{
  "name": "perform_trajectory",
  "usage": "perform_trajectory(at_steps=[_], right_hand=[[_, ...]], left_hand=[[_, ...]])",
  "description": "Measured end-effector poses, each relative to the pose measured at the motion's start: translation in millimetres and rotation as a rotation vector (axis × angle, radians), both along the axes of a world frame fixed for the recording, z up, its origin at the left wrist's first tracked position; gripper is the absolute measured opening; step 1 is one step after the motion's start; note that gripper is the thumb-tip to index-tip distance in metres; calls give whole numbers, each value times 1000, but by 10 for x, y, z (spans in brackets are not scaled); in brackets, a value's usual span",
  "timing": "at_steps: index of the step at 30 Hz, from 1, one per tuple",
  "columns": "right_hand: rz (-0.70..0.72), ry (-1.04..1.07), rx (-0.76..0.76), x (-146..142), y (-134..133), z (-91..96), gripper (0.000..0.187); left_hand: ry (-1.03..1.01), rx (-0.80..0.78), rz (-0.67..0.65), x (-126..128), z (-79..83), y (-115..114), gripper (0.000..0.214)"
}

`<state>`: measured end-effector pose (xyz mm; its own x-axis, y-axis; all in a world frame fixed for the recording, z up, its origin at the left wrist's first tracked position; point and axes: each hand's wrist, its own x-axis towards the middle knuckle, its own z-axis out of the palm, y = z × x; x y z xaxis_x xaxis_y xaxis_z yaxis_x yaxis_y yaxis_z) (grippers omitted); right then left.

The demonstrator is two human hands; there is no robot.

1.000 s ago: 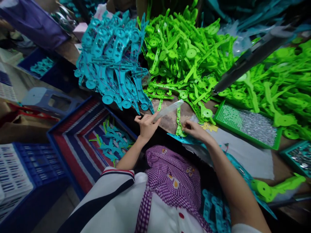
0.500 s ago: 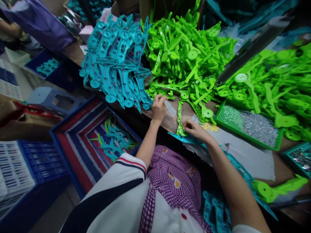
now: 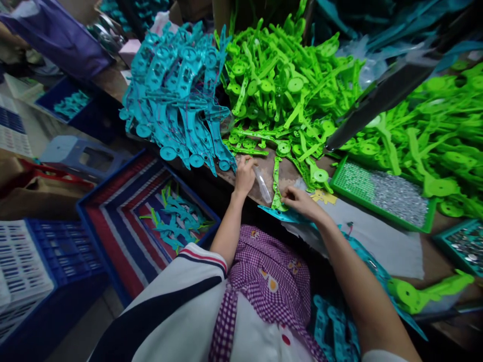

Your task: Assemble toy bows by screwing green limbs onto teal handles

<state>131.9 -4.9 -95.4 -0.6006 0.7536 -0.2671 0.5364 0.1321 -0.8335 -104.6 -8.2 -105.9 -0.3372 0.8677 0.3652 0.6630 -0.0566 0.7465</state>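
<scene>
My left hand (image 3: pixel 244 174) rests at the table's front edge, fingers curled on a small clear plastic tube (image 3: pixel 261 184) lying on the wood. My right hand (image 3: pixel 300 200) is closed in a pinch on a green plastic strip part (image 3: pixel 277 183), held against a teal flat part (image 3: pixel 284 215) on the table edge. A pile of teal plastic frames (image 3: pixel 181 95) rises just behind my left hand. A large heap of green plastic parts (image 3: pixel 290 85) lies behind both hands.
A green tray of small metal pieces (image 3: pixel 385 193) sits right of my right hand, with a second tray (image 3: pixel 466 244) further right. White paper (image 3: pixel 381 241) covers the table near me. Below left, a striped-lined blue crate (image 3: pixel 124 221) holds assembled teal parts. A dark bar (image 3: pixel 377 95) crosses overhead.
My left hand reached forward from holding the clear tube up, went to the table by the teal pile, then drew back slightly with the tube lying down. My right hand stayed put.
</scene>
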Motion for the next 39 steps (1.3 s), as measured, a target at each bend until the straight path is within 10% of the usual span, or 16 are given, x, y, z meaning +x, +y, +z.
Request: perform_trajectory(at_steps=[8,15,27,39], right_hand=[[3,-9,2,-5,2,16,19],[-13,-6,4,2,26,-46,22],[7,-51,119,17,-4,-21,48],[154,-137,142,9,19,66,41]], left_hand=[[-329,5,222,5,210,104,26],[-517,177,-19,146,190,-131,41],[-235,-18,-69,197,67,-344,33],[-1114,-187,-176,177,214,-490,51]])
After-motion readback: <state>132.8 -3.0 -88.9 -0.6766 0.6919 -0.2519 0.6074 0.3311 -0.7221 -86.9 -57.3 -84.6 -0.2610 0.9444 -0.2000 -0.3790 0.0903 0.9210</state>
